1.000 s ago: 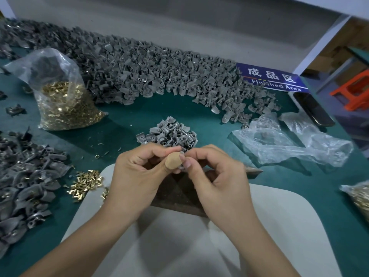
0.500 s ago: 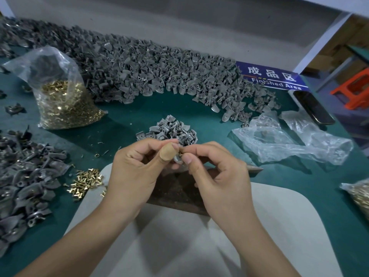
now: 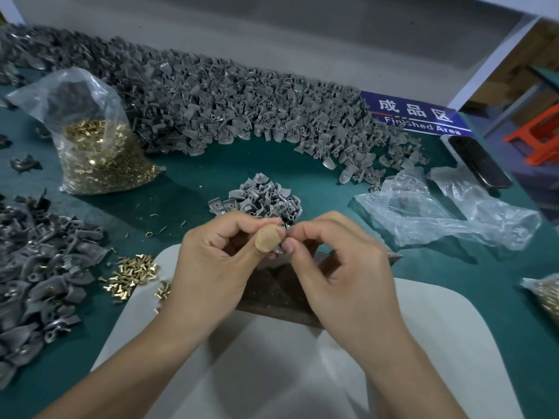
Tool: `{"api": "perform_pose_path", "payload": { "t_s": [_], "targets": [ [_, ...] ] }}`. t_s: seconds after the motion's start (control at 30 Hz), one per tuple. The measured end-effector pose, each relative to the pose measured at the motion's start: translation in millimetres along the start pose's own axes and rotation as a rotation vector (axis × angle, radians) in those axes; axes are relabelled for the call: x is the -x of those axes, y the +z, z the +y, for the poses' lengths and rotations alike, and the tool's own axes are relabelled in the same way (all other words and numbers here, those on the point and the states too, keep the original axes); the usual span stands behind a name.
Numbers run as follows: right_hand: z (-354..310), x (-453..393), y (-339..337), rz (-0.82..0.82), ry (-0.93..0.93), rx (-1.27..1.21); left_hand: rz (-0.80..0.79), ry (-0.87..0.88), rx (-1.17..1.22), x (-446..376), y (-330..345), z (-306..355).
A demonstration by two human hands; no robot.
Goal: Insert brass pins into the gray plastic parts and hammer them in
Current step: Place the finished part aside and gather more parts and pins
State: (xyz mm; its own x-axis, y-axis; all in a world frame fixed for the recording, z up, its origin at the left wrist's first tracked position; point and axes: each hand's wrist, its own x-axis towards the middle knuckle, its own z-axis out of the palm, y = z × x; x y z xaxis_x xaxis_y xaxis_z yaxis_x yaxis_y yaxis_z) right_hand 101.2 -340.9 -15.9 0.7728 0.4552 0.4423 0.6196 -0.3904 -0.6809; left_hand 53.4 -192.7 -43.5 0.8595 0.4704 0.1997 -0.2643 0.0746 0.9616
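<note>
Hands meet above the dark wooden block (image 3: 276,293). The left hand (image 3: 217,261) has its fingers curled and its taped thumb pressed toward a small gray plastic part (image 3: 279,250), only a sliver of which shows between the two thumbs. The right hand (image 3: 341,267) pinches at the same spot with thumb and forefinger. Whether a brass pin sits between those fingertips cannot be told; it is hidden.

Compared with a second ago, the hands have drawn slightly closer and the left thumb has rolled further over the part. I judge this to be the pin being seated by finger pressure, with hammering not yet begun. No hammer is in view.

Supply stands close by: loose brass pins (image 3: 133,276) just left of the left wrist, a small heap of gray parts (image 3: 260,198) just beyond the hands, a bag of pins (image 3: 99,152) farther left on the green table (image 3: 196,167).
</note>
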Motion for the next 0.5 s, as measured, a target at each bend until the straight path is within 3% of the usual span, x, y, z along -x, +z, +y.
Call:
{"api": "perform_pose_path", "payload": {
  "t_s": [0.2, 0.33, 0.5],
  "targets": [
    [0.6, 3.9, 2.5, -0.006, -0.116, 0.143, 0.004, 0.039, -0.039, 1.3, -2.1, -5.0],
    [-2.0, 4.3, 8.8, 0.037, 0.006, -0.010, 0.014, 0.093, -0.045, 3.0, -1.1, -4.0],
    [-3.2, 4.3, 8.3, -0.023, 0.210, -0.236, -0.006, 0.126, -0.114, 4.2, -4.4, -3.6]
  ]
}}
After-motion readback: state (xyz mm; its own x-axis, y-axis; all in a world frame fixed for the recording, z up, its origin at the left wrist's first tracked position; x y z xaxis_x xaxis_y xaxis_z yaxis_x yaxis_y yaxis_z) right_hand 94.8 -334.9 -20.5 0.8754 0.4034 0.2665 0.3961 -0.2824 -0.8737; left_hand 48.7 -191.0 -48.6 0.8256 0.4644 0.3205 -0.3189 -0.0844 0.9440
